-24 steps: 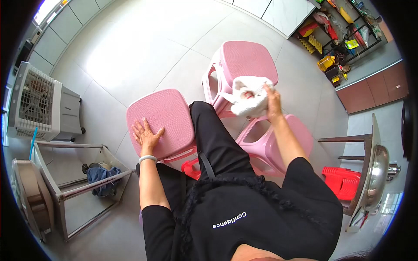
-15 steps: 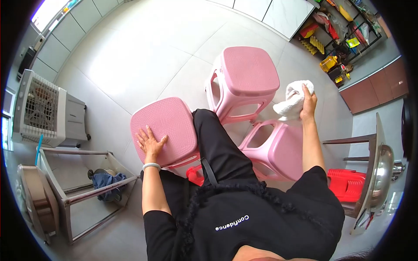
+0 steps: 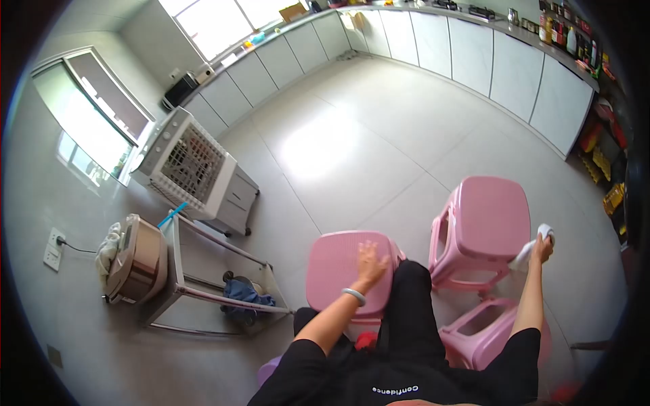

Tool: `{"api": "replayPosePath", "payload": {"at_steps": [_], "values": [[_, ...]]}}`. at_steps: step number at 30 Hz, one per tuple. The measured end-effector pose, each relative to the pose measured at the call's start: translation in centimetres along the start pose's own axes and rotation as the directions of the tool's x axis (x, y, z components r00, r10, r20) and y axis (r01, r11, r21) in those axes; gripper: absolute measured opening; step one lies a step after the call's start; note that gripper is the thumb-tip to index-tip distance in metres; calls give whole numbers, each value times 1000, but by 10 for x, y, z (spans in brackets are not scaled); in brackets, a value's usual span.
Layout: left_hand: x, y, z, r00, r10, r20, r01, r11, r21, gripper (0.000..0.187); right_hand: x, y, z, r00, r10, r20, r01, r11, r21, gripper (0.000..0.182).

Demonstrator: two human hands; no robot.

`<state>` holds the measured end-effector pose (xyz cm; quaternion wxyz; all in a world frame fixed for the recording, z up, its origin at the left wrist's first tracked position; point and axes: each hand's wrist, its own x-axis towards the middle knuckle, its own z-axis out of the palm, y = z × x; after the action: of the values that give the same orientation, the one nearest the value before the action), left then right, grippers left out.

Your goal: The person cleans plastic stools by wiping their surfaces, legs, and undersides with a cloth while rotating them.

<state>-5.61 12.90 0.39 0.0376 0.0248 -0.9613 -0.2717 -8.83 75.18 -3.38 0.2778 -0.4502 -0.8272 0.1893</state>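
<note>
The left hand (image 3: 371,266), fingers spread and grasping nothing, rests on top of a pink stool (image 3: 330,274). The right hand (image 3: 542,249) grips a white cloth (image 3: 523,259), out beside a second stool (image 3: 493,210). The step seems to be steadying the pink stool; wiping it would call for bringing the cloth inward.

A pink stool (image 3: 332,271) and a second pink stool (image 3: 493,216) are standing upright on the floor (image 3: 389,159), a third pink stool (image 3: 500,338) is lying tipped over, and a white cloth (image 3: 525,257) is drooping by the second stool's near right corner.
</note>
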Motion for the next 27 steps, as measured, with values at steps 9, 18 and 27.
{"api": "replayPosePath", "payload": {"at_steps": [9,18,27], "values": [[60,103,88,920,76,383,143,847,-511,65,15,-36,20,889,246,387,-246,968,-52,51],[81,160,154,739,57,672,571,476,-669,74,44,43,78,571,3,821,-671,578,465,62],[104,175,188,666,51,744,669,400,-626,77,40,61,102,513,-55,857,-733,492,470,66]]}}
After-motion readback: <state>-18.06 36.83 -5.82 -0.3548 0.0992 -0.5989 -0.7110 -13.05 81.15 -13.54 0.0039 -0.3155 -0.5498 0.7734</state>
